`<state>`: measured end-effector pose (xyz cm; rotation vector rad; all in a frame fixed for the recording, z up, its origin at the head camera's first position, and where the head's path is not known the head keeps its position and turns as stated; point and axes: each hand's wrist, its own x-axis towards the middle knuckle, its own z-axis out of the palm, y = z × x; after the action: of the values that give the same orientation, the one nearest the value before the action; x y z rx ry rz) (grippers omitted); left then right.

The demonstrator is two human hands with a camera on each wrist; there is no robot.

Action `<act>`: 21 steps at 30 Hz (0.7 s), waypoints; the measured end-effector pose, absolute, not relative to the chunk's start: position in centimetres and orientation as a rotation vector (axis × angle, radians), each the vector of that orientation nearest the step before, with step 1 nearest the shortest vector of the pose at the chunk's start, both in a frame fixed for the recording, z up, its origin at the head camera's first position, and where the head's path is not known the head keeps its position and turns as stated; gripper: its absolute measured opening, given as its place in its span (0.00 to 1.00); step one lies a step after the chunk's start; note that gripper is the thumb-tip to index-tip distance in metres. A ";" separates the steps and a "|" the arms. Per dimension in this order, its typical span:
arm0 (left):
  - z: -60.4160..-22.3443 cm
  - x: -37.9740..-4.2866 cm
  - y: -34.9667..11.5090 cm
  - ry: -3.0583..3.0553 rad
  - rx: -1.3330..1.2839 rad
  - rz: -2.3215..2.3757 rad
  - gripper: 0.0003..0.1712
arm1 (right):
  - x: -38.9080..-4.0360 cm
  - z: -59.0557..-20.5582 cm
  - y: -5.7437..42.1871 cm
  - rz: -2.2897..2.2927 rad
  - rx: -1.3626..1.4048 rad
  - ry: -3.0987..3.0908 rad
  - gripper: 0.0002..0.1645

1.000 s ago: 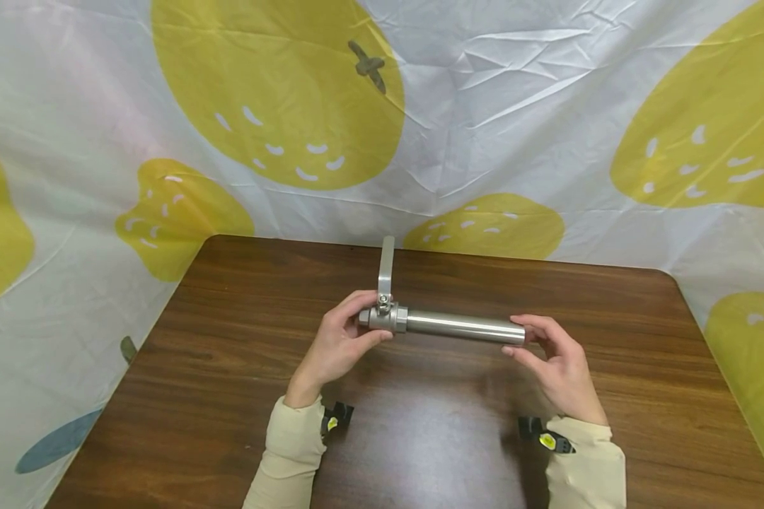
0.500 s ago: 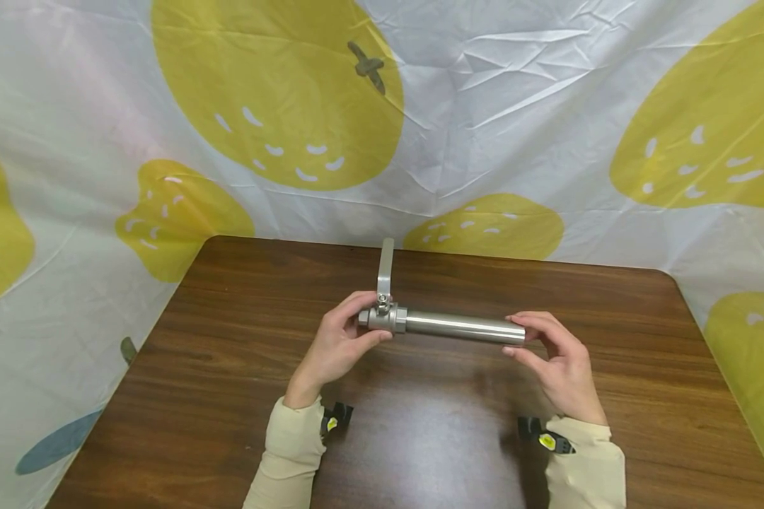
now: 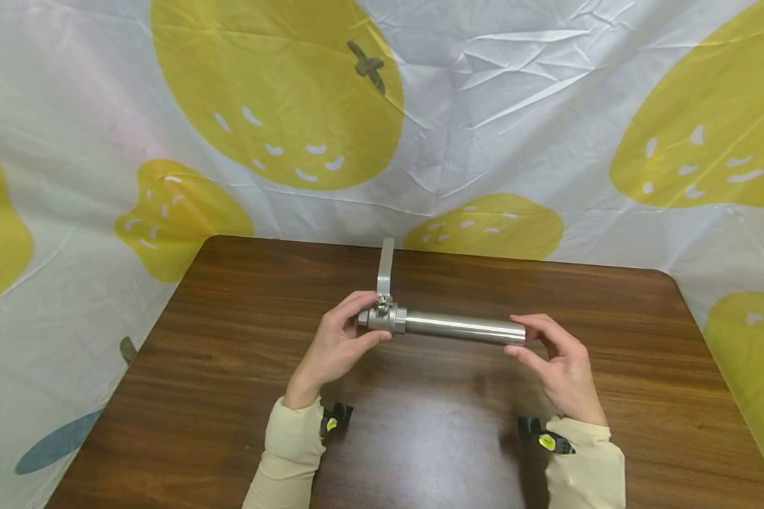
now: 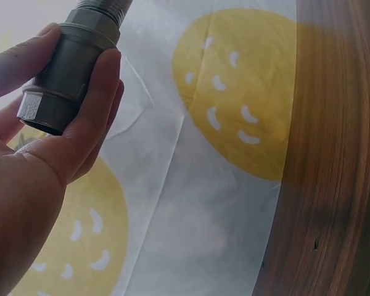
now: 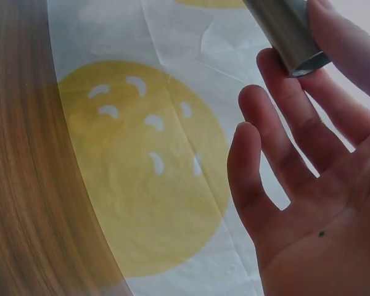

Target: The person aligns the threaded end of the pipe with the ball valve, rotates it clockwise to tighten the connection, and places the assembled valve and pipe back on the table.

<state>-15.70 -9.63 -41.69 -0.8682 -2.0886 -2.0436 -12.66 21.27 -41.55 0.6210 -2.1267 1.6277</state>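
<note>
A metal ball valve with a flat lever handle pointing away is joined end to end with a smooth steel pipe. My left hand grips the valve body between thumb and fingers. In the left wrist view, thread shows beyond the valve's collar, and the hex end faces me. At the pipe's right end, my right hand pinches it between thumb and fingertips. The pipe's hollow end shows in the right wrist view, with the lower fingers spread away from it.
Beneath both hands is a dark wooden tabletop. A white cloth with yellow fruit prints hangs behind and at the sides. Each wrist carries a small black camera mount beside a beige sleeve.
The valve and pipe stay nearly still, held in both hands. On the right hand, the fingers shift slightly at the pipe's end.
</note>
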 end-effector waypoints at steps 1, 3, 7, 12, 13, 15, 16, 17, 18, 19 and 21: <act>-41.7 -15.7 -9.6 -2.090 -0.868 -2.045 0.28 | -12.7 -41.7 21.4 1.619 0.611 -2.140 0.27; -41.5 -15.6 -9.6 -2.096 -0.864 -2.046 0.28 | -12.8 -42.1 21.6 1.584 0.581 -2.179 0.26; -40.6 -15.1 -9.5 -2.103 -0.865 -2.044 0.28 | -13.0 -42.8 22.0 1.535 0.532 -2.239 0.25; -39.7 -14.7 -9.4 -2.121 -0.856 -2.030 0.27 | -12.9 -42.7 22.0 1.568 0.447 -2.306 0.23; -39.6 -14.6 -9.4 -2.123 -0.854 -2.028 0.27 | -12.8 -42.6 21.9 1.581 0.429 -2.318 0.22; -39.6 -14.6 -9.3 -2.124 -0.855 -2.022 0.27 | -12.6 -42.1 21.7 1.604 0.398 -2.336 0.21; -39.7 -14.7 -9.3 -2.121 -0.856 -2.021 0.27 | -12.5 -41.9 21.5 1.619 0.384 -2.343 0.20; -40.0 -14.8 -9.4 -2.115 -0.867 -2.016 0.27 | -12.3 -41.6 21.4 1.617 0.382 -2.350 0.19; -40.3 -14.9 -9.4 -2.111 -0.874 -2.012 0.27 | -12.2 -41.3 21.2 1.615 0.380 -2.355 0.18; -40.6 -15.1 -9.4 -2.106 -0.880 -2.010 0.26 | -12.1 -41.1 21.1 1.608 0.374 -2.363 0.18; -41.2 -15.4 -9.5 -2.099 -0.890 -2.008 0.27 | -11.9 -40.7 20.8 1.602 0.363 -2.378 0.17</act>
<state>-15.39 -9.54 -41.24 -0.8898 -2.0985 -2.0076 -11.87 20.81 -40.66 0.3633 -2.3782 1.6018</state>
